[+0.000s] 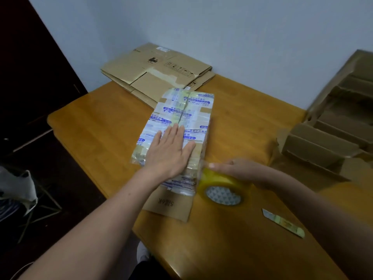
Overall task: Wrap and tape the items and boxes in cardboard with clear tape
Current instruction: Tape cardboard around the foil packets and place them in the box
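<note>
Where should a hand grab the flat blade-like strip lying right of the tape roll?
Probably pinch the strip across its long edges near the blunt near-right end, coming from above. It lies flat on the table, and its pointed tip faces the tape roll.

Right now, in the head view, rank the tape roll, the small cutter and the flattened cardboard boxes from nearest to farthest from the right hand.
1. tape roll: held in the right hand itself.
2. small cutter: on the table, to the hand's right and nearer the person.
3. flattened cardboard boxes: at the table's far end.
</note>
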